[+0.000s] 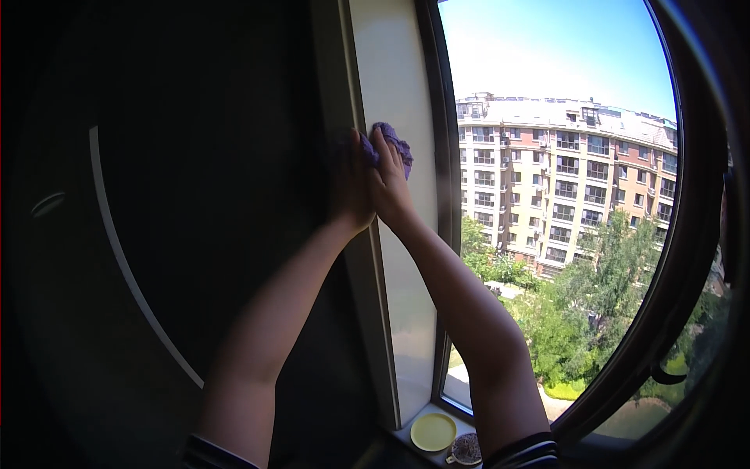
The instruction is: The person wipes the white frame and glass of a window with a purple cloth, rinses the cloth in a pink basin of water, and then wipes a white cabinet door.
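A crumpled purple cloth (pixel 402 151) lies against the upright edge of the pale window reveal (pixel 394 70). My right hand (pixel 391 184) presses it to the pale face, fingers pointing up and bent over the fabric. On the shadowed side of the same edge is my left hand (pixel 353 191), its fingers also raised and touching the cloth's left part. The wrists nearly meet, and both arms reach upward. Deep shadow hides much of the left fingers.
To the right is a dark-framed window (pixel 445 156), with buildings and trees beyond it. On the sill below stand a yellow round dish (pixel 433 432) and a cup with dark contents (pixel 466 448), partly behind my right arm. A dark surface (pixel 195 195) fills the left.
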{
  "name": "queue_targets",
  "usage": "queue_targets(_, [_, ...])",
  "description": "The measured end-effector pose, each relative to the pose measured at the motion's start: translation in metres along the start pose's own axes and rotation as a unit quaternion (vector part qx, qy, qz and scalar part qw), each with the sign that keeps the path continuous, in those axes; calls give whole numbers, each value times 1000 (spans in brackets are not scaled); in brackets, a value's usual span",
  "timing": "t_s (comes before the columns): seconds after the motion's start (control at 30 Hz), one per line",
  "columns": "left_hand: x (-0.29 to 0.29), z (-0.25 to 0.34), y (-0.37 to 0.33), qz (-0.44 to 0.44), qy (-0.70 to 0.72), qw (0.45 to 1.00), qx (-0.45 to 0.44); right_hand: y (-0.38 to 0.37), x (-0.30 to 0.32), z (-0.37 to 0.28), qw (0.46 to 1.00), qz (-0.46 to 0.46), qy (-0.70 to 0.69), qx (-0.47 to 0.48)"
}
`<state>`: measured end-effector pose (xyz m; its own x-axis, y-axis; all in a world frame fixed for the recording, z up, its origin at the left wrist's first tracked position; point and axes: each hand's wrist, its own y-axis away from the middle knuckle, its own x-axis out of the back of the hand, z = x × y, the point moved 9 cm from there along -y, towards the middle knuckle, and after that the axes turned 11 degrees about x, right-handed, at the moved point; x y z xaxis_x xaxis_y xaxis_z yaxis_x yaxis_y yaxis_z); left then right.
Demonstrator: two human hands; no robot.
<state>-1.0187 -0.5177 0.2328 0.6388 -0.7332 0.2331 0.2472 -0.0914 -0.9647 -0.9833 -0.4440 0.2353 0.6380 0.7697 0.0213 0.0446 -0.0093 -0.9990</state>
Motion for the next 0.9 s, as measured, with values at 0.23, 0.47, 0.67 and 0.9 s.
queue_targets(0.23, [-2, -10, -76, 47, -49, 996, 55, -83, -5, 5, 997, -22, 45, 64])
queue_targets(0.47, [27, -7, -99, 53, 21, 995, 80, -92, -3, 13, 997, 25, 9, -75])
queue_targets(0.67, [94, 29, -90, 120, -14, 986, -112, -82, -4, -13, 986, 78, -4, -145])
queue_targets(0.9, [88, 14, -17, 75, -53, 982, -163, 4, -21, -12, 983, 96, -1, -160])
